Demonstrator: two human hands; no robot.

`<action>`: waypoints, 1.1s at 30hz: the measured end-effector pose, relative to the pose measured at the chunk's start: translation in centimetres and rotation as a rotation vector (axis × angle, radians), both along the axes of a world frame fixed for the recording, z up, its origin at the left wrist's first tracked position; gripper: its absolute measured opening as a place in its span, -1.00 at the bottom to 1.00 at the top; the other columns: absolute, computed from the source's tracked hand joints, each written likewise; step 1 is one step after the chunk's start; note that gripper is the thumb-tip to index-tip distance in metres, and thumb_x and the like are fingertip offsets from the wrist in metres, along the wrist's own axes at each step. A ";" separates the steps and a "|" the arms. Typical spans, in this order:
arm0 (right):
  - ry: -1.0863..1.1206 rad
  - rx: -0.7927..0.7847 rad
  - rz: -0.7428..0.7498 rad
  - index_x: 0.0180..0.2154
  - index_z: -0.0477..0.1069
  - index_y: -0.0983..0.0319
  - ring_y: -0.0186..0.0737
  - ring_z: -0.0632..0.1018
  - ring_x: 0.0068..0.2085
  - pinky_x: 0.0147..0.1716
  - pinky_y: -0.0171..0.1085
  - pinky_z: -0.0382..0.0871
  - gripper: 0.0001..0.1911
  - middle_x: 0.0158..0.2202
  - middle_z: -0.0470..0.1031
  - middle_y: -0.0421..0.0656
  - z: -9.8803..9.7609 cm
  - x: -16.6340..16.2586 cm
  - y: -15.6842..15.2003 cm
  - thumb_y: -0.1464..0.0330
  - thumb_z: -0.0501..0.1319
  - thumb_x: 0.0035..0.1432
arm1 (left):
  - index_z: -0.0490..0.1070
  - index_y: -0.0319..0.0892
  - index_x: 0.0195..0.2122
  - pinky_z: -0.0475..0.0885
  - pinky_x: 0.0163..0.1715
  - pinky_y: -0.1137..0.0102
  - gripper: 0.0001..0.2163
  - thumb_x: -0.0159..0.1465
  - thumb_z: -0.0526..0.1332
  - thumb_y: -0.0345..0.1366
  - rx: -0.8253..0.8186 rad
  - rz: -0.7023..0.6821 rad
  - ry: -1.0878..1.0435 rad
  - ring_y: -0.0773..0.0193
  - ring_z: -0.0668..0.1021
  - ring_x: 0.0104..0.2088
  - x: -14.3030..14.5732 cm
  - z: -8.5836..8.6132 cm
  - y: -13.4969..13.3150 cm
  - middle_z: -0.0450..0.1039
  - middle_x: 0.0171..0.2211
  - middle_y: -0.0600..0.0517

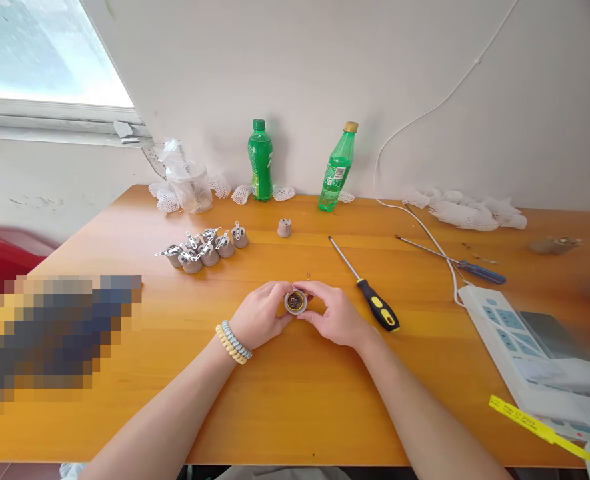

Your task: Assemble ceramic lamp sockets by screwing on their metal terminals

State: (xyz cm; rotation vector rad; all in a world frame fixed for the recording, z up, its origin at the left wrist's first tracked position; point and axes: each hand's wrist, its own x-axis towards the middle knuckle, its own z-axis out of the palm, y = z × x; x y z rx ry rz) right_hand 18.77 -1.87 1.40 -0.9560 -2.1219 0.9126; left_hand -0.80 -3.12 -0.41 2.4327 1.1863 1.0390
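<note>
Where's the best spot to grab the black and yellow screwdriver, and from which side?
Probably by its thick handle, from above and the near right: the screwdriver lies flat, its handle end slanting toward you, just right of your right hand, while the thin shaft points away to the left.

Bottles [261, 167] stand behind hands [335, 312] — screwdrivers [379, 307] (both) right

A pale yellow band [229, 343], plump and coiled like rope, circles the left wrist [246, 335]; a matching grey-blue band [237, 339] sits against its side toward the left hand [261, 313]. On the yellow band's elbow side the left forearm [175, 400] is bare, as is the right forearm [409, 400] opposite it; grey cloth [282, 473] shows below and right of the band
</note>
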 end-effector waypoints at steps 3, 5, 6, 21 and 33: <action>0.023 0.011 -0.005 0.01 0.33 0.14 -0.20 0.52 -0.14 -0.10 -0.13 0.46 -0.59 -0.10 0.49 -0.11 0.2 0.0 -0.1 0.42 0.26 0.08 | 0.22 -0.10 -0.08 0.48 -0.18 0.33 -0.77 0.24 0.16 -0.38 0.013 -0.100 0.005 0.23 0.55 -0.15 0.0 0.5 0.0 0.48 -0.11 -0.06; 0.050 0.001 -0.006 -0.01 0.32 0.14 -0.23 0.52 -0.17 -0.12 -0.14 0.46 -0.62 -0.11 0.49 -0.11 0.4 -0.2 -0.3 0.43 0.23 0.10 | 0.25 -0.10 -0.11 0.48 -0.20 0.36 -0.83 0.27 0.10 -0.40 -0.012 -0.149 0.014 0.26 0.55 -0.18 0.1 0.8 -0.1 0.47 -0.11 -0.06; 0.072 -0.007 -0.009 -0.02 0.31 0.13 -0.24 0.52 -0.17 -0.13 -0.15 0.46 -0.63 -0.12 0.49 -0.12 0.5 -0.3 -0.4 0.44 0.22 0.12 | 0.26 -0.11 -0.13 0.48 -0.21 0.37 -0.85 0.27 0.09 -0.41 -0.020 -0.153 0.018 0.27 0.55 -0.19 0.1 0.9 -0.1 0.47 -0.13 -0.05; 0.136 0.037 0.001 -0.06 0.36 0.18 -0.23 0.52 -0.19 -0.15 -0.19 0.45 -0.63 -0.16 0.51 -0.12 0.0 -1.2 -0.4 0.34 0.30 0.05 | 0.39 -0.16 -0.28 0.46 -0.31 0.33 -0.92 0.19 0.17 -0.35 0.160 0.014 0.106 0.23 0.50 -0.33 -0.1 0.8 0.0 0.46 -0.28 -0.08; -0.030 0.065 -0.060 -0.17 0.38 0.19 -0.26 0.41 -0.30 -0.24 -0.25 0.34 -0.81 -0.30 0.45 -0.16 0.7 -1.7 -0.9 0.30 0.22 0.16 | 0.37 -0.17 -0.35 0.39 -0.39 0.41 -0.95 0.15 0.16 -0.40 -0.021 -0.004 0.122 0.29 0.42 -0.43 0.4 1.3 -0.4 0.36 -0.42 -0.01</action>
